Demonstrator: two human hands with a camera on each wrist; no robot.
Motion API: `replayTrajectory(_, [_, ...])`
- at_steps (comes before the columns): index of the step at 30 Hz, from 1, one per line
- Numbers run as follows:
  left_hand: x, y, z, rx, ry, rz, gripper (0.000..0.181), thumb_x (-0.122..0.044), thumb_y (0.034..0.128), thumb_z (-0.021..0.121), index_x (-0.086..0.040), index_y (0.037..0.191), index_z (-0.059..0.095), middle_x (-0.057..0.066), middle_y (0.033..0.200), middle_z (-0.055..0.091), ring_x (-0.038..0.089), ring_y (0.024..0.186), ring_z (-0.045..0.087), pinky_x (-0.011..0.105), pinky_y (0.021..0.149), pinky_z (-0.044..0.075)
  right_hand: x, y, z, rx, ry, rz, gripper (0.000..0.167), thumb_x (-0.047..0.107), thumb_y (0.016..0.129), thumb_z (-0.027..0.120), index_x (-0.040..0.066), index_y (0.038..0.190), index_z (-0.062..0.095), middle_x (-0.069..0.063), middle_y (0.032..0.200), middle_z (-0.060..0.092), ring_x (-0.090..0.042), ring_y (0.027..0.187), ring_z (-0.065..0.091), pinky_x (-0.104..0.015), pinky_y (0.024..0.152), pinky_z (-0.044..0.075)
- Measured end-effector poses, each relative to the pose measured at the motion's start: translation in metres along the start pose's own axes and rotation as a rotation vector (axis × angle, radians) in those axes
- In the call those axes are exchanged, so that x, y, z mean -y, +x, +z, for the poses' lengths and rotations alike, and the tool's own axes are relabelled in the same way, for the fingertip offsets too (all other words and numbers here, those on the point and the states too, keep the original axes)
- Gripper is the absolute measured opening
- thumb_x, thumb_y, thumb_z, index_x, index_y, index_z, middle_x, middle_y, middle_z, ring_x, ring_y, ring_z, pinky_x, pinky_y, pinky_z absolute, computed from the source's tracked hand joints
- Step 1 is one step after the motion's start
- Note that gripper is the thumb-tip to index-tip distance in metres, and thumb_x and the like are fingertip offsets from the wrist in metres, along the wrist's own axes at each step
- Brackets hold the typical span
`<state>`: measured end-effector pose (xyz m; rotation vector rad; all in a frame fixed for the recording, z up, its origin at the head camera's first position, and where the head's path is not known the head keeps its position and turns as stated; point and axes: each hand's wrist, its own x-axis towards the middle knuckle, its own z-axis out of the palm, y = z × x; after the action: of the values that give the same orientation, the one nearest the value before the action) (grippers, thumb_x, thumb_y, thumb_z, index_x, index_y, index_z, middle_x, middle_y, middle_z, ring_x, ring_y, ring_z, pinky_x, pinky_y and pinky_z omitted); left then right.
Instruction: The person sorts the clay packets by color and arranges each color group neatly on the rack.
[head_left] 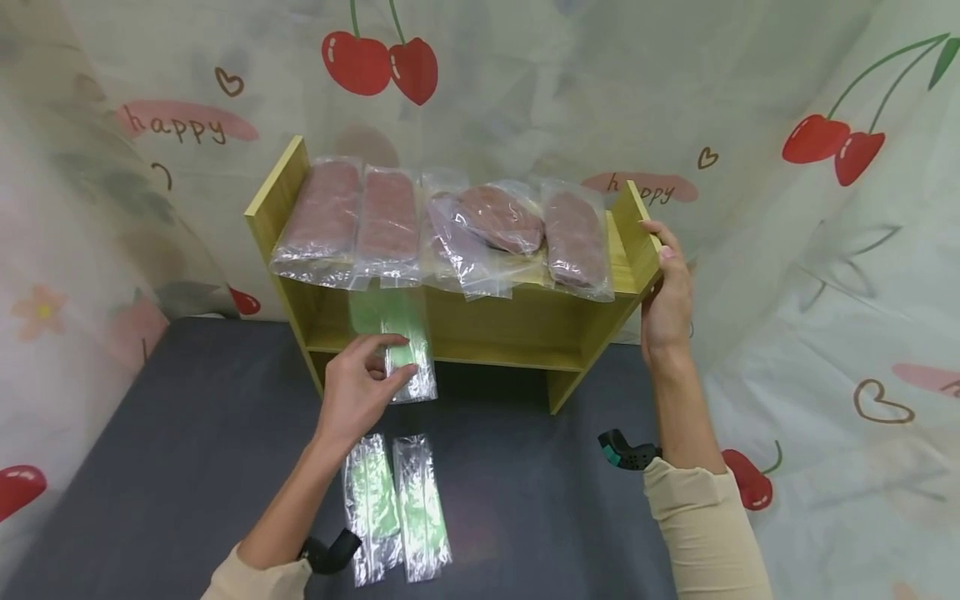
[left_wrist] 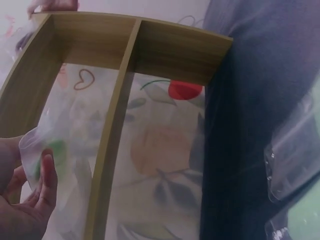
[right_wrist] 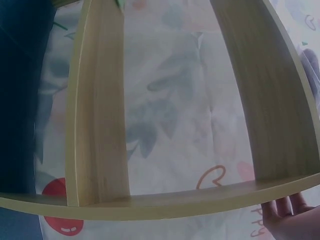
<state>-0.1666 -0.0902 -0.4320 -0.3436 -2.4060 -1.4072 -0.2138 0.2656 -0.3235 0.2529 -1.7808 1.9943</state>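
Observation:
My left hand (head_left: 358,385) pinches a clear plastic packet with a green part (head_left: 422,354) between thumb and fingers. The packet is in front of the small wooden shelf (head_left: 495,340), at the left of its lower opening; its far end runs under the bags above. In the left wrist view the same packet (left_wrist: 61,156) looks see-through and partly blurred. My right hand (head_left: 670,304) grips the shelf's right side panel near the top. The right wrist view shows its fingers (right_wrist: 283,207) against that panel's outer face.
On the upper board lie clear bags with flat reddish-brown contents: two at left (head_left: 326,208), a rounded one (head_left: 498,218) and another at right (head_left: 576,237). Two green packets (head_left: 372,500) (head_left: 422,508) lie on the dark tabletop (head_left: 187,467). A cherry-printed curtain (head_left: 525,83) hangs behind.

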Motion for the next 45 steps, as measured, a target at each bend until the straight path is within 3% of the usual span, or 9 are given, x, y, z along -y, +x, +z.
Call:
replayTrajectory(6, [0.000, 0.015, 0.008, 0.018, 0.023, 0.012, 0.033, -0.024, 0.0819, 0.083, -0.012, 0.111, 0.074, 0.008, 0.106, 0.069, 0.016, 0.067, 0.066, 0.034, 0.060, 0.054, 0.003, -0.001, -0.001, -0.010, -0.004, 0.029, 0.041, 0.024, 0.106, 0.031, 0.014, 0.135, 0.058, -0.011, 0.115, 0.051, -0.018, 0.091, 0.049, -0.028, 0.076, 0.042])
replayTrajectory(11, [0.001, 0.022, 0.013, 0.058, 0.050, -0.029, 0.035, -0.029, 0.0820, 0.082, -0.011, 0.112, 0.073, 0.006, 0.088, 0.068, 0.013, 0.060, 0.062, 0.033, 0.058, 0.049, 0.001, 0.001, 0.000, -0.005, -0.020, 0.018, 0.041, 0.024, 0.105, 0.031, 0.015, 0.135, 0.059, -0.010, 0.116, 0.050, -0.018, 0.093, 0.048, -0.028, 0.076, 0.042])
replayTrajectory(16, [0.000, 0.025, 0.017, 0.088, 0.097, -0.050, 0.040, -0.020, 0.0781, 0.084, -0.009, 0.115, 0.072, 0.009, 0.084, 0.065, 0.014, 0.057, 0.058, 0.033, 0.055, 0.046, -0.002, 0.001, -0.002, -0.021, -0.033, 0.009, 0.042, 0.024, 0.104, 0.032, 0.017, 0.133, 0.060, -0.010, 0.115, 0.050, -0.018, 0.094, 0.048, -0.028, 0.076, 0.042])
replayTrajectory(22, [0.002, 0.027, 0.023, 0.070, 0.173, -0.056, 0.045, -0.013, 0.0763, 0.084, -0.006, 0.119, 0.070, 0.010, 0.085, 0.060, 0.018, 0.059, 0.053, 0.034, 0.053, 0.043, -0.004, 0.001, -0.004, -0.022, -0.040, 0.004, 0.042, 0.024, 0.103, 0.033, 0.016, 0.133, 0.060, -0.010, 0.118, 0.051, -0.019, 0.096, 0.049, -0.028, 0.077, 0.042])
replayTrajectory(29, [0.002, 0.031, 0.028, 0.037, 0.223, -0.103, 0.058, -0.016, 0.0743, 0.087, -0.004, 0.126, 0.064, 0.022, 0.115, 0.058, 0.025, 0.069, 0.058, 0.041, 0.067, 0.047, -0.004, 0.002, -0.003, -0.032, -0.020, 0.000, 0.041, 0.025, 0.103, 0.034, 0.015, 0.132, 0.061, -0.011, 0.116, 0.053, -0.019, 0.096, 0.050, -0.028, 0.077, 0.042])
replayTrajectory(34, [0.002, 0.032, 0.027, 0.037, 0.246, -0.089, 0.062, -0.023, 0.0748, 0.087, -0.001, 0.127, 0.063, 0.016, 0.101, 0.062, 0.024, 0.068, 0.057, 0.043, 0.069, 0.048, -0.004, 0.001, -0.003, -0.040, -0.017, 0.003, 0.041, 0.025, 0.103, 0.035, 0.015, 0.132, 0.062, -0.011, 0.117, 0.053, -0.019, 0.096, 0.050, -0.029, 0.077, 0.042])
replayTrajectory(37, [0.003, 0.033, 0.027, 0.065, 0.272, -0.084, 0.062, -0.028, 0.0761, 0.087, -0.002, 0.128, 0.063, 0.013, 0.098, 0.063, 0.024, 0.069, 0.058, 0.043, 0.067, 0.049, -0.003, 0.001, -0.003, -0.040, -0.015, 0.006, 0.042, 0.025, 0.103, 0.034, 0.015, 0.132, 0.062, -0.011, 0.118, 0.052, -0.019, 0.097, 0.049, -0.029, 0.077, 0.042])
replayTrajectory(42, [0.001, 0.034, 0.029, 0.140, 0.294, -0.091, 0.061, -0.031, 0.0808, 0.083, -0.004, 0.131, 0.062, 0.023, 0.129, 0.056, 0.034, 0.094, 0.061, 0.053, 0.079, 0.051, -0.003, 0.001, -0.003, -0.037, -0.023, 0.005, 0.042, 0.025, 0.103, 0.033, 0.016, 0.133, 0.062, -0.011, 0.120, 0.051, -0.020, 0.098, 0.049, -0.029, 0.078, 0.042])
replayTrajectory(45, [0.001, 0.034, 0.030, 0.160, 0.302, -0.083, 0.062, -0.030, 0.0828, 0.081, -0.003, 0.134, 0.060, 0.027, 0.137, 0.047, 0.039, 0.103, 0.059, 0.056, 0.084, 0.050, -0.003, 0.001, -0.003, -0.036, -0.035, -0.002, 0.042, 0.026, 0.103, 0.033, 0.017, 0.133, 0.061, -0.011, 0.120, 0.051, -0.020, 0.098, 0.048, -0.030, 0.079, 0.042])
